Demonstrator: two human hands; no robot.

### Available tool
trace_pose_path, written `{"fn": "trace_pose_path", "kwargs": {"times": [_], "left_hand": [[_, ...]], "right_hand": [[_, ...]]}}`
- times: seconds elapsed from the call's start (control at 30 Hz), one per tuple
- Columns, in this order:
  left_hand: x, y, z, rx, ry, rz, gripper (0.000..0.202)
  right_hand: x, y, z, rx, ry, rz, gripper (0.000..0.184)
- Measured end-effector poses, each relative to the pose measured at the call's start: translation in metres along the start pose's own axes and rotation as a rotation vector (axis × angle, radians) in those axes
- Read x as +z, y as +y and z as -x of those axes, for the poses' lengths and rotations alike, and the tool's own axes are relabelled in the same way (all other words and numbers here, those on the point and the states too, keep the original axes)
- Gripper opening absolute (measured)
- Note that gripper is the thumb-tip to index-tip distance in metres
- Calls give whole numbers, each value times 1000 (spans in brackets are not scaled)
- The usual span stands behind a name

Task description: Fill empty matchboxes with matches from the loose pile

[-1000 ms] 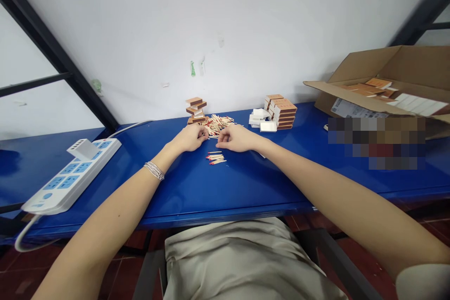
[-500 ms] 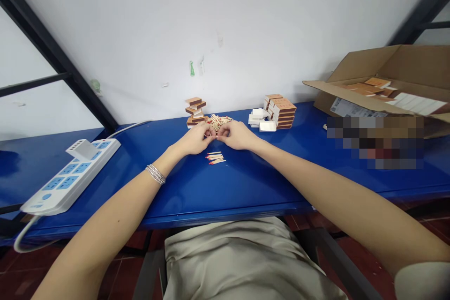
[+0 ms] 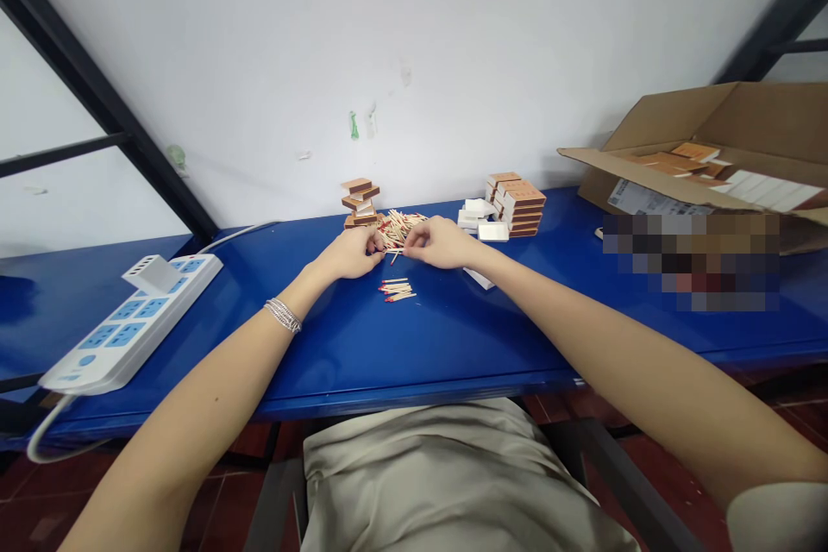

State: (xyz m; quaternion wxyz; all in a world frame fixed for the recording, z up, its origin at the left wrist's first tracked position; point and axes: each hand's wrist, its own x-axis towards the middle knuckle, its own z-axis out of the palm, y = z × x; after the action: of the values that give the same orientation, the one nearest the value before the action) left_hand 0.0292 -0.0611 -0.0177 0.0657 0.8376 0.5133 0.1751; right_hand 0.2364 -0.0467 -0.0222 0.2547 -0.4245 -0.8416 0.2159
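Observation:
Both my hands rest on the blue table (image 3: 362, 345) at the near edge of a loose pile of red-tipped matches (image 3: 402, 226). My left hand (image 3: 353, 253) is curled, its fingertips pinched on matches at the pile's left side. My right hand (image 3: 440, 242) is also curled, thumb and fingers pinching matches drawn from the pile. A small row of matches (image 3: 397, 289) lies sorted just in front of my hands. A white matchbox tray (image 3: 479, 278) peeks out under my right wrist.
A leaning stack of brown matchboxes (image 3: 360, 203) stands behind the pile. Another brown stack (image 3: 521, 207) with white trays (image 3: 482, 220) sits to the right. An open cardboard box (image 3: 711, 159) is far right; a white power strip (image 3: 129, 323) lies left.
My hands came together at the pile half a second ago and have since drawn slightly apart, the right hand shifting a little right. The sorted row of matches has stayed put.

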Motion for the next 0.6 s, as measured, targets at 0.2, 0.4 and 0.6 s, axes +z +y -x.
{"fn": "trace_pose_path", "kwargs": {"times": [0.2, 0.4, 0.6], "left_hand": [[-4, 4, 1, -26, -61, -26, 11], [-2, 1, -1, -7, -65, -27, 14], [-1, 1, -1, -6, -79, -22, 13]], "right_hand": [[-1, -2, 3, -123, -273, -105, 15], [8, 8, -1, -147, -13, 64, 19], [19, 13, -6, -244, 3, 133, 17]]}}
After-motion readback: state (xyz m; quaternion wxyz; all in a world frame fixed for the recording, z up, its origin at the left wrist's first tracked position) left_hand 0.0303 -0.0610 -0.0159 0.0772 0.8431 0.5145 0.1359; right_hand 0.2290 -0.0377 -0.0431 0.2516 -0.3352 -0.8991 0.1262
